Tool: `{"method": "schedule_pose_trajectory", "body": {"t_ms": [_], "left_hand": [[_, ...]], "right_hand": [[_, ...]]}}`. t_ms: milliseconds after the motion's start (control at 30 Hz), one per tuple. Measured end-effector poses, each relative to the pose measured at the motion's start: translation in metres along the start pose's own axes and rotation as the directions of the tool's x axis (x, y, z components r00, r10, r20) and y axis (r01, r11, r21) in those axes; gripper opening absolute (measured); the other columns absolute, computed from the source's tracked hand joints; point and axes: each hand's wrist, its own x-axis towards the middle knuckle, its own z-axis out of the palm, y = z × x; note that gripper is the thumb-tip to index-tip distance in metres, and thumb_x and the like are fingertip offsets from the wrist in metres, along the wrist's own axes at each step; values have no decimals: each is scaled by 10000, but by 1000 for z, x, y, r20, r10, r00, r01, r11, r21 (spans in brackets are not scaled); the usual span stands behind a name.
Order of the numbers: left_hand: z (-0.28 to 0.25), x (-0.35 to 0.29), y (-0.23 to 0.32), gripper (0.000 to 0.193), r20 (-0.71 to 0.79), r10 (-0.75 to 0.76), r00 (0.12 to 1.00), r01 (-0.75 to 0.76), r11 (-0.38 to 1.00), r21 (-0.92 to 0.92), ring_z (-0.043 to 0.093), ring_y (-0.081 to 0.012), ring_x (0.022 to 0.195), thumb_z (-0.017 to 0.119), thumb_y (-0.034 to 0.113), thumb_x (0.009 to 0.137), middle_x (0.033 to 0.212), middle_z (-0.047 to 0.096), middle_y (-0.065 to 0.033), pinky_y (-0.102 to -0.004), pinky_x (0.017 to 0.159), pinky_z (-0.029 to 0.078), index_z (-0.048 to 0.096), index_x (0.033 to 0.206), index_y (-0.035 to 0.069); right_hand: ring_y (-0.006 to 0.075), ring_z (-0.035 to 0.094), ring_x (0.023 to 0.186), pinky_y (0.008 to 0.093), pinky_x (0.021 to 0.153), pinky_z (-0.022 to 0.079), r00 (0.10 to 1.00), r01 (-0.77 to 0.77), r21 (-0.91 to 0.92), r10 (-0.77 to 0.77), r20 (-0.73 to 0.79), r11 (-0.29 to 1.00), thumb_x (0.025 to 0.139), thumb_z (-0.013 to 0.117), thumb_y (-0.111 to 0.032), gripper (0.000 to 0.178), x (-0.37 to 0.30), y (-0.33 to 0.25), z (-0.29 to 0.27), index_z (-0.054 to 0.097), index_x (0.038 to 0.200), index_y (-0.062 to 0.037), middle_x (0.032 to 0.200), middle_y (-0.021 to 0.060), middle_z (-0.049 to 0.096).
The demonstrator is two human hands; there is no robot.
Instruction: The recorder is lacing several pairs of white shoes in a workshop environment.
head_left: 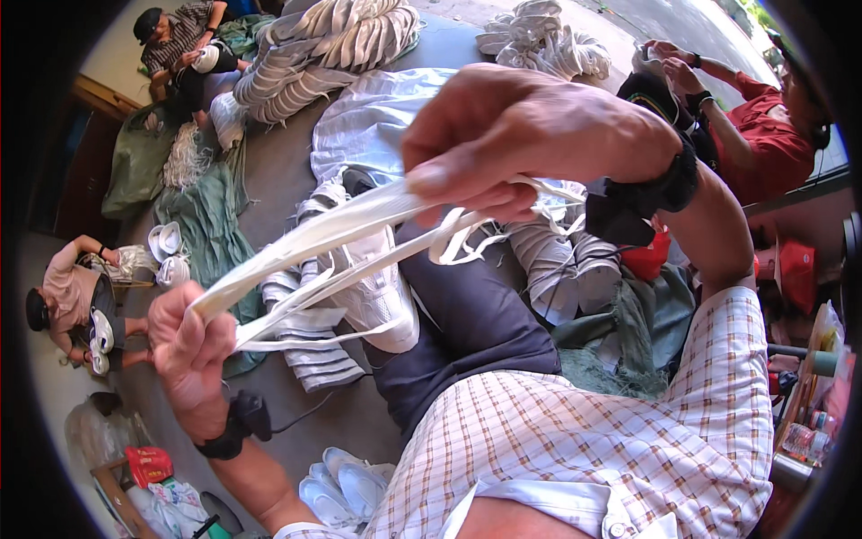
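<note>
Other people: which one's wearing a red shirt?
The person on the right. The other two are on the left: the upper one wears dark stripes, the lower one pale pink.

Green cloth [205, 225], pale shoes [346, 487] on floor [277, 202]

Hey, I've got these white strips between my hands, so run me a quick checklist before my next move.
1. Left hand closed on the white strips: ok, fingers wrapped around one end.
2. Right hand closed on them: ok, thumb pressed on top.
3. Strips all gathered: not ok, loose loops dangle below your right hand.
4. Strips evenly taut: not ok, the upper bundle looks straight while lower ones sag.
5. White shoe clear to view: not ok, strips cross in front of it.
6. Shoe's lacing finished: cannot tell, its upper is partly covered.
</note>
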Motion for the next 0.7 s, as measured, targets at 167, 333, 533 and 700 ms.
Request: {"method": "schedule_pose_trajectory", "body": {"t_ms": [167,333,533,700], "left_hand": [[-18,-58,6,353,-256,-16,967,8,999,-33,286,-22,402,598,334,1022,540,391,50,-220,394,276,546,901,7],[4,-89,8,358,-336,-43,941,-22,982,-188,311,-29,371,569,310,1039,591,483,7,-227,376,277,531,902,-18],[54,-96,14,470,-311,-181,933,259,937,232,394,-32,382,643,343,989,543,558,-37,-228,361,257,641,776,-76],[72,-95,11,362,-182,-448,875,478,857,193,515,-69,475,606,237,994,600,628,-58,-214,466,353,722,959,-104]], "right_hand": [[132,625,607,279,603,515,973,225,81,-218,-77,971,960,686,-315,394,-22,44,-18,640,958,77,714,89,645],[124,673,599,236,514,514,991,123,341,-99,-88,932,1021,601,-314,381,-29,80,2,642,957,60,840,144,730],[16,480,503,160,442,325,975,8,276,53,-215,961,980,675,-319,345,-59,89,-7,644,903,16,649,-5,573],[41,518,582,208,502,372,974,-95,89,111,-195,991,860,806,-262,382,-77,113,2,687,982,80,706,24,626]]}}
